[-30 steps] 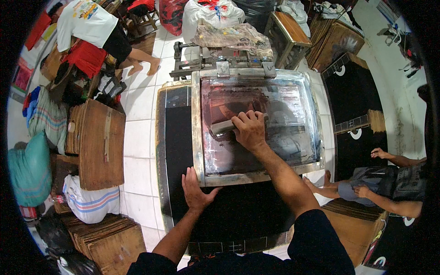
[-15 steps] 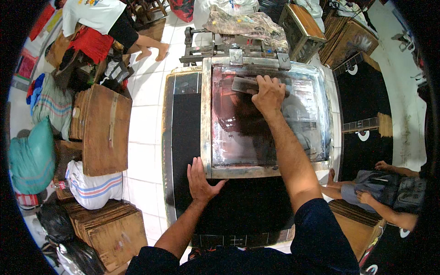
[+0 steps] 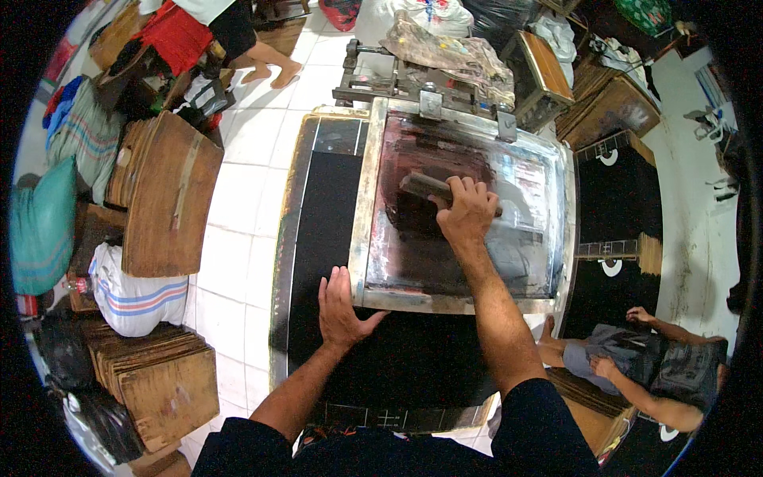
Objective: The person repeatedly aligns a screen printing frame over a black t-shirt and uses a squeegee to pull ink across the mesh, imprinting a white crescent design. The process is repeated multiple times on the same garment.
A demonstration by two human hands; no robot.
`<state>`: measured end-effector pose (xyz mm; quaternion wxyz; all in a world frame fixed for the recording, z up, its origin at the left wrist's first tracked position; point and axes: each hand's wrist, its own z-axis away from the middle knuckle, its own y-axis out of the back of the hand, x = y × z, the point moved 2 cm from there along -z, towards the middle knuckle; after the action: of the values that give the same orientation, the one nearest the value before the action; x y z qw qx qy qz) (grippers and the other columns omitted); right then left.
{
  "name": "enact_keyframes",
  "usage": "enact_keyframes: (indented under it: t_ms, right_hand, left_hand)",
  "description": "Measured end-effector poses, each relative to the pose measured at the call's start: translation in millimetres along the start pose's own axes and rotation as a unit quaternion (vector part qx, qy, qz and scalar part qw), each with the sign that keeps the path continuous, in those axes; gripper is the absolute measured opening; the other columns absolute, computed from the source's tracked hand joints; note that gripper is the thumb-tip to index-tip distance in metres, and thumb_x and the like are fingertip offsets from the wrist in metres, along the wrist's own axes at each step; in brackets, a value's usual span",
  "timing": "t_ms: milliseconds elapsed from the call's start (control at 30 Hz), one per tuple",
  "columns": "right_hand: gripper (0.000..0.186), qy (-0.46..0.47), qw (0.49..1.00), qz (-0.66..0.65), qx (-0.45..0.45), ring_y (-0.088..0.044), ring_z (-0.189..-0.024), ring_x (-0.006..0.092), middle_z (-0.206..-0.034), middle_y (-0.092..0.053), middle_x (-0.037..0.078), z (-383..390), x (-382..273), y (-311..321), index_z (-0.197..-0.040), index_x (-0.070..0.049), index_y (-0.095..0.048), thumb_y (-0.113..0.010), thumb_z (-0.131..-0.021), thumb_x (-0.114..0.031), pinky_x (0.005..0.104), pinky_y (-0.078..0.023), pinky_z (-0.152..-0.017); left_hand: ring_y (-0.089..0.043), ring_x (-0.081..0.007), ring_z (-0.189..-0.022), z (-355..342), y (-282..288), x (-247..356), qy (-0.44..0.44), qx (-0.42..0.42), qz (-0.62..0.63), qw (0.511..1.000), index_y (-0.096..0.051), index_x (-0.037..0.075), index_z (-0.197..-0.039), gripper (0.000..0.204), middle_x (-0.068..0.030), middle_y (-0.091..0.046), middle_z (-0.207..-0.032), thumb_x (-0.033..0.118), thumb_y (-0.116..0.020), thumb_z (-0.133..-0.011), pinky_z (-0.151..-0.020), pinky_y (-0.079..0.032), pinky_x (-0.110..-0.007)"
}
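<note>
A screen printing frame (image 3: 367, 191) with pale, ink-stained wooden sides lies over black fabric (image 3: 413, 358) on a flat board. Dark ink smears cover the upper and left part of its mesh. My right hand (image 3: 467, 211) is closed round a squeegee (image 3: 425, 186), which rests on the mesh slightly above the middle. Beside the frame's lower left corner, my left hand (image 3: 343, 308) lies flat, fingers together and thumb stretched out along the frame's near edge. Two metal clamps (image 3: 430, 103) hold the frame's far edge to a hinge bar.
Stacks of wooden boards (image 3: 171, 191) and a white sack (image 3: 139, 290) stand at the left. A stained cloth (image 3: 445, 52) hangs over the metal bar at the back. Another person's hand (image 3: 608, 367) shows at the lower right; a person's legs (image 3: 274, 63) show at the upper left.
My right hand has drawn the squeegee down the mesh, toward me. My left hand keeps its place at the frame's corner. The whole view has shifted and tilted a little.
</note>
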<state>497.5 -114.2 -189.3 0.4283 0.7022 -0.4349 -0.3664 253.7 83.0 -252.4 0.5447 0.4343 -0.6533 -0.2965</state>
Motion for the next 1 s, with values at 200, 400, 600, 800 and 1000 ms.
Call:
enact_keyframes:
  t_ms: [200, 400, 600, 800, 1000]
  right_hand:
    - [0.036, 0.026, 0.999, 0.001, 0.018, -0.063, -0.103, 0.032, -0.104, -0.069, 0.007, -75, 20, -25, -0.108, -0.012, -0.068, -0.082, -0.077, -0.025, 0.0485, -0.043, -0.087]
    - [0.037, 0.058, 0.998, 0.017, 0.034, -0.062, -0.1, 0.0314, -0.101, -0.067, 0.005, -82, 18, -34, -0.104, -0.012, -0.066, -0.08, -0.07, -0.018, 0.047, -0.043, -0.086]
    - [0.04, 0.047, 0.996, -0.028, -0.071, -0.06, -0.095, 0.0303, -0.095, -0.063, 0.006, 12, -3, 6, -0.103, -0.012, -0.065, -0.084, -0.068, -0.016, 0.0456, -0.041, -0.083]
    - [0.054, 0.028, 0.999, 0.013, -0.041, -0.062, -0.108, 0.0294, -0.112, -0.069, 0.006, -79, 21, -33, -0.118, -0.015, -0.068, -0.082, -0.067, -0.019, 0.0488, -0.046, -0.089]
    - [0.048, 0.039, 0.999, 0.035, 0.004, -0.063, -0.107, 0.0286, -0.109, -0.069, 0.006, -107, 19, -41, -0.114, -0.015, -0.067, -0.081, -0.068, -0.02, 0.0496, -0.046, -0.088]
  left_hand:
    - [-0.033, -0.0375, -0.151, 0, -4, -3, 0.02, -0.028, -0.002, 0.999, -0.026, -0.002, -0.156, 0.12, -0.0247, -0.038, -0.156, 0.058, -0.088, -0.072, -0.124, -0.024, -0.06]
    - [-0.03, -0.0363, -0.153, 3, -4, -4, 0.04, -0.052, -0.006, 0.998, -0.024, -0.001, -0.158, 0.123, -0.0236, -0.036, -0.157, 0.056, -0.089, -0.07, -0.126, -0.021, -0.059]
    - [-0.032, -0.0392, -0.152, 2, -8, -7, 0.026, -0.032, 0.003, 0.999, -0.025, -0.005, -0.157, 0.127, -0.0259, -0.038, -0.157, 0.052, -0.091, -0.064, -0.125, -0.021, -0.059]
    - [-0.031, -0.0385, -0.153, 2, -8, -8, 0.024, -0.037, 0.012, 0.999, -0.024, -0.004, -0.157, 0.126, -0.0254, -0.036, -0.158, 0.05, -0.092, -0.065, -0.126, -0.021, -0.059]
    - [-0.03, -0.0385, -0.153, 3, -6, -4, 0.034, -0.05, 0.004, 0.998, -0.022, -0.002, -0.157, 0.126, -0.0252, -0.034, -0.158, 0.048, -0.093, -0.066, -0.126, -0.021, -0.059]
